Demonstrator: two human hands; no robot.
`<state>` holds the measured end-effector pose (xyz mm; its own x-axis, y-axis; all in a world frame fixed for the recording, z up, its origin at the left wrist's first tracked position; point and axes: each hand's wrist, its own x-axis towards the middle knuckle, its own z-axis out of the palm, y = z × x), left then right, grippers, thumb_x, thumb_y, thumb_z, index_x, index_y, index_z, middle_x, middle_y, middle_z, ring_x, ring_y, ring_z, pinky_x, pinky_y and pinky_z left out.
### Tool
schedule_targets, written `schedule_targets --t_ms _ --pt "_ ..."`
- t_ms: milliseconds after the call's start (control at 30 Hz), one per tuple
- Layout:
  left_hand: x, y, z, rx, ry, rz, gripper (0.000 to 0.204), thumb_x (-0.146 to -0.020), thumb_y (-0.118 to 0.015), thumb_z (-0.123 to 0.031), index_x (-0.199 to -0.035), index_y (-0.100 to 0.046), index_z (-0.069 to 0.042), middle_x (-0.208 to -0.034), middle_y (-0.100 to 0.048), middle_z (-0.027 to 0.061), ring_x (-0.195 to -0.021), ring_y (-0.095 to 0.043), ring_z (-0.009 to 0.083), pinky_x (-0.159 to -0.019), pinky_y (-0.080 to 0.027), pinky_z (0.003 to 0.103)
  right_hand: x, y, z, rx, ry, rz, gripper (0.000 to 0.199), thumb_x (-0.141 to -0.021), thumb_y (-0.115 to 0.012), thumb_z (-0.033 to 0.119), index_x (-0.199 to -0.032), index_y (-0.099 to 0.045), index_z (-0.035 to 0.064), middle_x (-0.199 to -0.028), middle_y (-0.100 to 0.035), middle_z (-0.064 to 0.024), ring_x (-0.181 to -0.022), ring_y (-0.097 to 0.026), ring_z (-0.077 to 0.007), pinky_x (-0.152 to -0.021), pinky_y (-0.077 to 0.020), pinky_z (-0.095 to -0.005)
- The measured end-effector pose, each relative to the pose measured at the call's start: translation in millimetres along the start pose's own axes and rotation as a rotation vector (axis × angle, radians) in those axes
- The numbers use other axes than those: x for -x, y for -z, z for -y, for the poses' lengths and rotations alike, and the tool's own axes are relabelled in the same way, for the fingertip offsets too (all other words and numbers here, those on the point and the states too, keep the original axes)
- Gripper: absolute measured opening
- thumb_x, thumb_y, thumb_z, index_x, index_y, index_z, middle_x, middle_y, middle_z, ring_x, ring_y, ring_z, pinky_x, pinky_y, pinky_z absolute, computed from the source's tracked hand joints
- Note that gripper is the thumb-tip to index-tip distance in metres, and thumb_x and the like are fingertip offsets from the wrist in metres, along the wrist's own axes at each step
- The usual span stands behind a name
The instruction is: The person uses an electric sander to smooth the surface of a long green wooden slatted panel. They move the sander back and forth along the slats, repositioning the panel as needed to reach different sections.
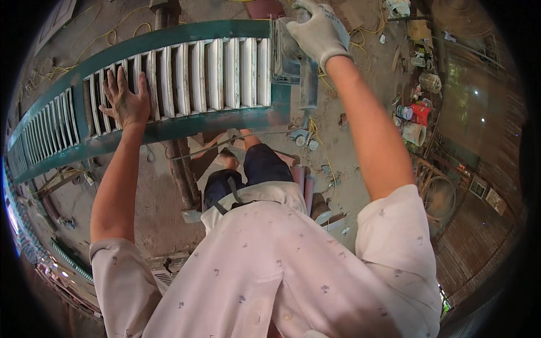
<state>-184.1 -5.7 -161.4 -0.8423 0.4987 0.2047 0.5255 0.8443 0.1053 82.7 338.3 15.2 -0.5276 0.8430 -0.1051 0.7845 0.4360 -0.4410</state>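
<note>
One green louvred shutter (186, 79) lies flat; the bare left hand (125, 100) rests on its slats, fingers spread; the gloved right hand (318, 31) grips one power sander (293, 62) at its right end; dusty workshop floor (152, 208) below.

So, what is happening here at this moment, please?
A person leans over a green louvered shutter with pale slats. The bare left hand lies flat on the slats. The gloved right hand grips a grey power tool, probably a sander, at the shutter's right end. Paint cans stand on the dusty floor to the right.
</note>
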Motion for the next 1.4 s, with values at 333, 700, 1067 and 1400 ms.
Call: schedule_targets --t_ms 333,700,1067,1400 --pt "5.0 -1.5 -0.1 0.04 0.041 -0.006 0.073 -0.102 -0.062 -0.067 -0.163 -0.052 -0.029 -0.179 -0.035 0.003 -0.164 -0.033 0.0248 -0.126 -0.008 0.078 76.7 2.8 -3.1 0.046 0.026 0.022 0.051 -0.087 -0.074 0.025 -0.136 -0.07 0.0141 -0.14 -0.059 -0.022 -0.125 -0.065 -0.0437 -0.11 -0.0527 -0.0487" --pt "44.2 68.9 -72.2 0.658 -0.432 -0.287 0.027 -0.087 -0.087 -0.014 -0.11 -0.075 -0.007 -0.097 -0.076 0.0158 -0.096 -0.073 0.0356 -0.089 -0.057 0.047 -4.8 12.6 7.9 0.005 -0.021 0.05 0.056 -0.086 -0.072 0.033 -0.139 -0.069 0.0164 -0.141 -0.06 -0.0232 -0.128 -0.063 -0.0428 -0.113 -0.0509 -0.0471" --pt "206.8 139.6 -308.7 1.307 0.32 1.111 0.066 -0.09 -0.078 -0.054 -0.112 -0.076 0.008 -0.106 -0.077 0.0324 -0.104 -0.075 0.0467 -0.093 -0.056 0.05 78.5 5.6 -10.9 0.065 -0.012 0.092 0.033 -0.088 -0.076 0.033 -0.11 -0.078 0.0102 -0.118 -0.07 -0.0201 -0.106 -0.07 -0.0412 -0.096 -0.0554 -0.0487" --pt "121.8 114.6 -358.6 1.453 0.495 0.892 0.044 -0.082 -0.075 -0.029 -0.096 -0.071 0.013 -0.087 -0.073 0.0335 -0.091 -0.076 0.0443 -0.083 -0.057 0.047 -35.1 5.9 5.5 -0.005 0.046 0.121 0.034 -0.083 -0.072 0.026 -0.109 -0.08 0.007 -0.105 -0.081 -0.0189 -0.098 -0.077 -0.0354 -0.092 -0.0598 -0.0431"
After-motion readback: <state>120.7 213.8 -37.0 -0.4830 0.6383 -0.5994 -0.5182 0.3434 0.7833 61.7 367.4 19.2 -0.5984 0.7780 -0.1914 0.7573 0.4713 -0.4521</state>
